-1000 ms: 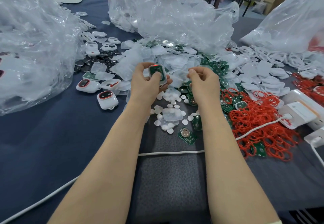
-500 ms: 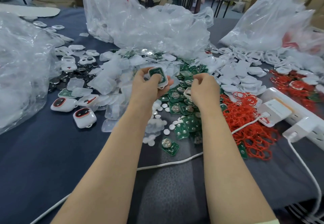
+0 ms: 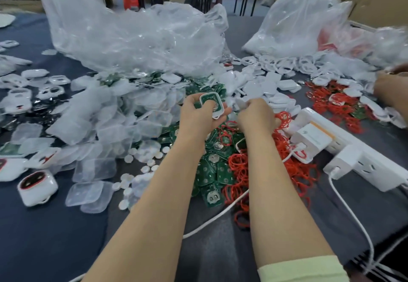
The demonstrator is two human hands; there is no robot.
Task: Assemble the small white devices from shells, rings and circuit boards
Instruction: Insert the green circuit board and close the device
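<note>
White shell (image 3: pixel 220 110), green circuit board (image 3: pixel 208 98) seated inside, gripped face-up by left hand (image 3: pixel 198 119) over counter (image 3: pixel 55 237) middle for fitting; right hand (image 3: pixel 255 117) alongside, fingers (image 3: pixel 248 106) pinching pale part (image 3: pixel 240 103), probably next in.

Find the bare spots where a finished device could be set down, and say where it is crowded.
Bare cloth lies near-left, between the finished device and the left forearm. A smaller strip lies near-right, between the right forearm and the white cable. Crowded: the middle, heaped with clear covers, circuit boards and red rings.
</note>
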